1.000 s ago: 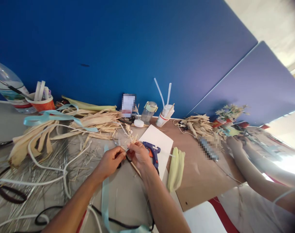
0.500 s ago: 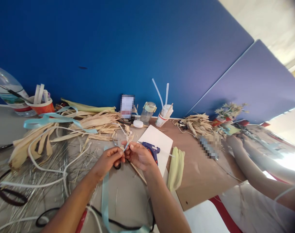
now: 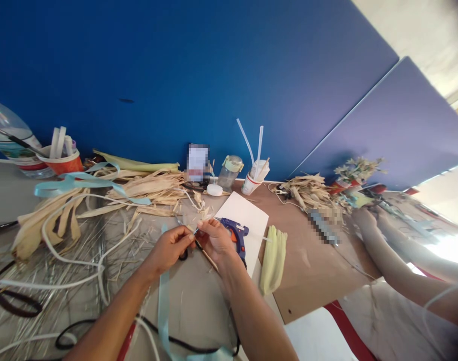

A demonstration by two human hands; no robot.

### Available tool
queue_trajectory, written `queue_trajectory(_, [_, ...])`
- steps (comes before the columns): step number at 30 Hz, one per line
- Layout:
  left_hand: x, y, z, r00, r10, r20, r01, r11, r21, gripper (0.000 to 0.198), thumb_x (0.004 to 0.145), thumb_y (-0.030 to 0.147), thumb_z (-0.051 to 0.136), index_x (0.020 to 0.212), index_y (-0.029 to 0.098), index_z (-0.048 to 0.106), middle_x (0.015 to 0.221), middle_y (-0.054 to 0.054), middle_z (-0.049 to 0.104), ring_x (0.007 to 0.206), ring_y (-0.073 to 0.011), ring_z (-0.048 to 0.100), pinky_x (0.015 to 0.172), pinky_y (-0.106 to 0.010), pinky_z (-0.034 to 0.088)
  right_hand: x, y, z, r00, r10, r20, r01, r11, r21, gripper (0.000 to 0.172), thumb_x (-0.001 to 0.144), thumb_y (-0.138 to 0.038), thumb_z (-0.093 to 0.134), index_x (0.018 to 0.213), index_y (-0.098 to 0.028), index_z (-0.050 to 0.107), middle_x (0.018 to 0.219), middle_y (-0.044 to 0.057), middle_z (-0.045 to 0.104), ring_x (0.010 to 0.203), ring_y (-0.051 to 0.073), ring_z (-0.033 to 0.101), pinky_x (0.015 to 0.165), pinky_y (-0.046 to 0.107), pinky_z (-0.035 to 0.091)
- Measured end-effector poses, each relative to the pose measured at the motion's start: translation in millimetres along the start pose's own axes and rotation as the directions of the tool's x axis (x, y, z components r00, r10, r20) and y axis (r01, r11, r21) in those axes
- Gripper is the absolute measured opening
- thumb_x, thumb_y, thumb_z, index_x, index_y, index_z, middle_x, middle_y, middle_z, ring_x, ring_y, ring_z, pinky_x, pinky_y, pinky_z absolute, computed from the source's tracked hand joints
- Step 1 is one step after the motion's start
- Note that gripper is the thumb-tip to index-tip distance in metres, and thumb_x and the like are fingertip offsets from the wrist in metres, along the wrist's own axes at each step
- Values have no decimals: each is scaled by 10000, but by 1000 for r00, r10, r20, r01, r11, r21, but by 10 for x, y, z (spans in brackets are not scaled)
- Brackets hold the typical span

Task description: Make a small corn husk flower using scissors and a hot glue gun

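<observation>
Close together over the table, my left hand [image 3: 175,244] and my right hand [image 3: 214,237] both have fingertips pinched. A short bit of light blue ribbon [image 3: 196,230] shows between them. Pale dried husk pieces [image 3: 200,212] stick up just beyond the fingertips; how they join the ribbon is hidden. A thin wooden stick [image 3: 207,257] runs below my right hand, and a black loop [image 3: 183,254] shows under my left. To the right, a blue glue gun [image 3: 241,231] rests on white paper [image 3: 236,203]. A longer light blue ribbon [image 3: 163,311] hangs down the table by my left forearm.
Dried corn husks [image 3: 149,189], white cord [image 3: 68,261] and clear thin strands cover the left side. A jar [image 3: 230,173] and a cup with glue sticks [image 3: 251,184] stand at the back. Green husk [image 3: 274,263] lies right. Another person's arms [image 3: 394,260] work far right.
My right hand has turned slightly and shifted a little left, and both hands sit closer together. Less of the husk pieces and ribbon shows above the fingers.
</observation>
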State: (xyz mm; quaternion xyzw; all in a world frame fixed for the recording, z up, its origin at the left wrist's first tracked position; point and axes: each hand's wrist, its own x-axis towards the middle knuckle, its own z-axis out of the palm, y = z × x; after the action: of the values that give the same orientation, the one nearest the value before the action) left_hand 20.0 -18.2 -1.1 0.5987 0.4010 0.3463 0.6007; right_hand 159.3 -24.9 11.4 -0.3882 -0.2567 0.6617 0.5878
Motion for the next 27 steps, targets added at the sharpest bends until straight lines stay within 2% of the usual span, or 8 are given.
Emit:
queue_trajectory(5, [-21,-27,44,991,96,-91,-76,977,200,220,804,370,558,663,203,584,559,32,512,526,-130,434,508,-243,331,33,92,15,994,15,-111,-12,1000,25,351,518,-272,849,532,-182,510,421,-91,428,404,54,324,429,208,267])
queue_trajectory(9, [-18,-46,55,978,150,-143,-104,952,290,195,804,329,547,661,205,592,563,30,508,552,-138,442,531,-248,338,20,93,12,988,25,-153,-28,999,-23,358,534,-301,841,536,-183,503,420,-92,428,400,49,313,430,207,227])
queue_trajectory(12, [2,-46,42,985,80,-155,-52,983,176,228,809,377,550,680,197,602,576,24,536,531,-131,444,520,-249,343,-4,45,12,994,43,-99,-42,999,6,290,582,-314,827,606,-166,579,460,-77,476,431,56,376,447,199,273])
queue_trajectory(15, [11,-12,22,990,-4,-139,4,1000,1,271,790,428,572,695,177,606,631,-1,605,497,-110,427,493,-245,324,-14,-10,2,994,110,-27,-107,991,84,256,636,-336,799,738,-139,673,543,-50,546,485,66,460,485,193,350])
queue_trajectory(19, [-7,35,-6,998,-64,-24,60,985,-163,301,787,448,601,718,155,606,672,-15,638,476,-81,418,493,-234,306,-4,-40,-54,983,156,92,-167,978,123,242,649,-311,803,787,-144,693,603,-24,600,532,98,524,522,222,420])
queue_trajectory(23, [-17,32,-21,995,-67,67,81,972,-220,294,792,433,616,718,149,604,667,-11,638,478,-70,418,501,-228,292,7,-26,-104,975,168,142,-184,977,110,246,622,-277,817,792,-137,705,545,-24,578,502,113,500,489,240,414])
queue_trajectory(27, [-9,30,-9,998,-60,31,65,982,-178,301,769,443,637,699,152,602,658,-11,637,474,-76,422,497,-236,304,23,11,-99,990,97,103,-107,989,99,188,613,-246,824,691,-152,681,507,-32,550,479,94,466,484,218,393])
